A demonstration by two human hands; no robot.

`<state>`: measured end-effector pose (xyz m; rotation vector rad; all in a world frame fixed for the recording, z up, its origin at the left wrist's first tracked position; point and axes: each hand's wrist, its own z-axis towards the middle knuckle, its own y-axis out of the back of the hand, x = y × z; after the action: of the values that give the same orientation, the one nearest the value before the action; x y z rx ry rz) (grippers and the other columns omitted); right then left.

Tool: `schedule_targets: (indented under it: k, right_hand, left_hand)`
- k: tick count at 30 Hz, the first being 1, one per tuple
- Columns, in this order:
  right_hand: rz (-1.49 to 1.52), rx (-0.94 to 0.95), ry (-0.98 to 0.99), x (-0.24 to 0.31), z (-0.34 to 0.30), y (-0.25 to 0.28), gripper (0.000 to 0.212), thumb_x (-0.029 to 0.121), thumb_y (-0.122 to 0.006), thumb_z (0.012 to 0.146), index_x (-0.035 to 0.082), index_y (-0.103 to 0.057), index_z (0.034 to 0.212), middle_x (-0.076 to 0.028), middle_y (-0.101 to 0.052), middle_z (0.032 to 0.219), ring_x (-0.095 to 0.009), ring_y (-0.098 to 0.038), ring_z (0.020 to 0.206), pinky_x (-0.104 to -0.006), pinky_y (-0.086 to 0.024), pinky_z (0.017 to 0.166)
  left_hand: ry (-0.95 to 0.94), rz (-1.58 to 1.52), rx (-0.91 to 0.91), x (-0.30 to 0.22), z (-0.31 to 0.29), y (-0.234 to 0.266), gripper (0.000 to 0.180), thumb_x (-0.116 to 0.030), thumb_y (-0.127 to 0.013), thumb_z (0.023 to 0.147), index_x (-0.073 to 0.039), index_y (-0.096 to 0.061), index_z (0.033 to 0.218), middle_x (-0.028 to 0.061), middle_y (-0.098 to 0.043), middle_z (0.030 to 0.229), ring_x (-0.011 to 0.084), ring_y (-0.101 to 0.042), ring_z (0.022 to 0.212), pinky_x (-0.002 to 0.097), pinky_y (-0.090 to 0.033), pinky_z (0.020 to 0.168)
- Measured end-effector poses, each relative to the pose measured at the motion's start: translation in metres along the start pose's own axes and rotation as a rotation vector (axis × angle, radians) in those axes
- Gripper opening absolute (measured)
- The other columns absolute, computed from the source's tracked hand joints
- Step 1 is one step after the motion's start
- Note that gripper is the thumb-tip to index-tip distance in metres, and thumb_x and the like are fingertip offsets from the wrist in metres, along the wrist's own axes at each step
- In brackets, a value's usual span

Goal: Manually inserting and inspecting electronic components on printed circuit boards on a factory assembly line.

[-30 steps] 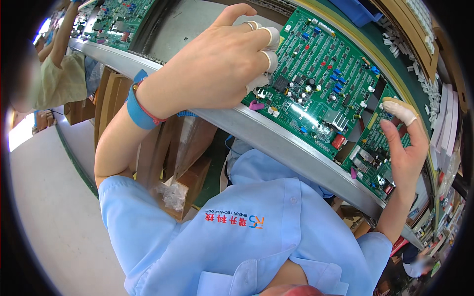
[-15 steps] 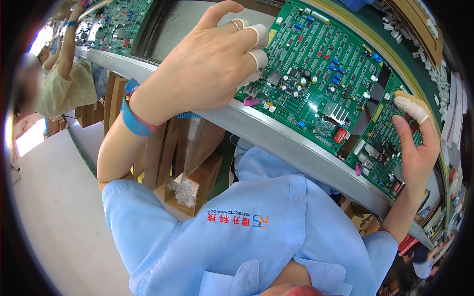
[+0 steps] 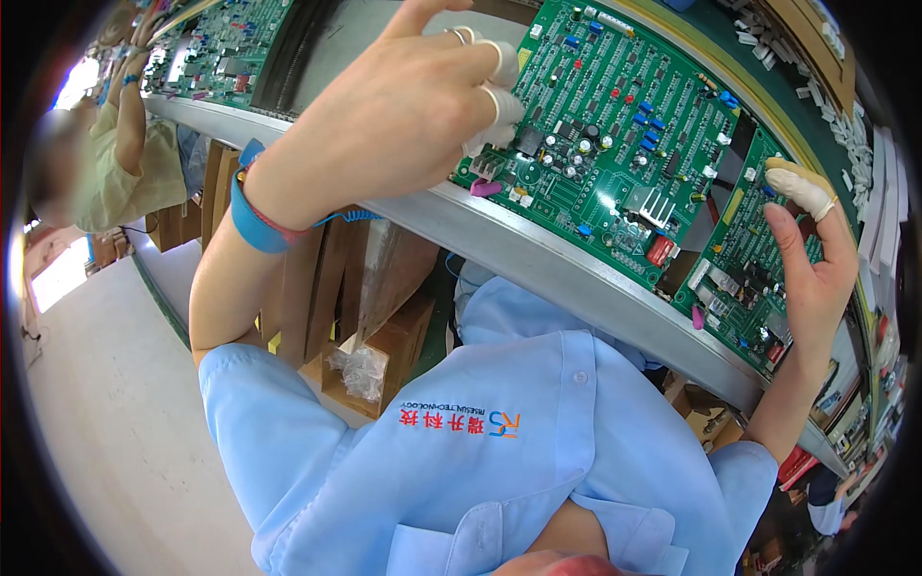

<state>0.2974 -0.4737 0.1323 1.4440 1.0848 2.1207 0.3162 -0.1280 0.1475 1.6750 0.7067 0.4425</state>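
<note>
My left hand [image 3: 408,120] is at the left edge of a large green circuit board [image 3: 600,144], its pinky raised and its other fingers curled in. White finger cots cover several fingertips. The pinch at the board's edge is closed, but what lies in it is hidden. My right hand [image 3: 814,226] hovers at or touches the right side of a second green circuit board [image 3: 740,250], thumb and cot-covered finger apart, holding nothing I can see. Both boards carry chips, blue and red parts and a heatsink; a purple piece [image 3: 485,187] sits at the first board's near edge.
A metal rail [image 3: 538,250] runs along the boards' near side. Another populated board [image 3: 226,48] lies far left, near a person in a pale top [image 3: 144,163]. White connector parts [image 3: 845,134] pile at the right. Cardboard boxes [image 3: 394,346] stand below the rail.
The boards and rail sit slightly higher in the picture. Both hands keep nearly the same poses. The person at far left has shifted an arm slightly.
</note>
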Motion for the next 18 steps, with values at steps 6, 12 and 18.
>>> schedule_targets:
  k: [6,12,18]
  right_hand:
    - [0.008,-0.083,-0.082,-0.013,-0.005,0.015,0.021,0.007,-0.067,0.087,0.004,-0.067,0.108,-0.003,-0.066,0.106,-0.008,-0.055,0.079,-0.0197,-0.043,0.07]
    - [0.042,-0.289,-0.176,-0.063,-0.033,0.049,0.023,0.01,-0.066,0.09,0.004,-0.067,0.112,-0.003,-0.067,0.107,-0.009,-0.06,0.094,-0.0221,-0.046,0.085]
    - [-0.006,-0.499,-0.284,-0.106,-0.049,0.07,0.019,0.008,-0.063,0.091,0.002,-0.068,0.108,-0.005,-0.069,0.104,-0.01,-0.061,0.096,-0.0239,-0.046,0.087]
  left_hand:
    - [-0.378,-0.601,-0.975,0.036,0.021,-0.003,0.016,-0.013,-0.064,0.086,-0.007,-0.069,0.101,0.006,-0.062,0.087,0.0233,-0.059,0.083,0.0415,-0.037,0.095]
    - [0.373,-0.547,-1.016,0.034,0.061,0.003,0.013,-0.01,-0.062,0.088,-0.002,-0.069,0.096,0.009,-0.062,0.075,0.024,-0.059,0.079,0.035,-0.044,0.074]
    - [0.246,-0.193,-1.001,0.07,0.064,-0.044,0.017,-0.013,-0.062,0.088,-0.009,-0.07,0.103,0.0064,-0.067,0.09,0.023,-0.061,0.082,0.0309,-0.044,0.079]
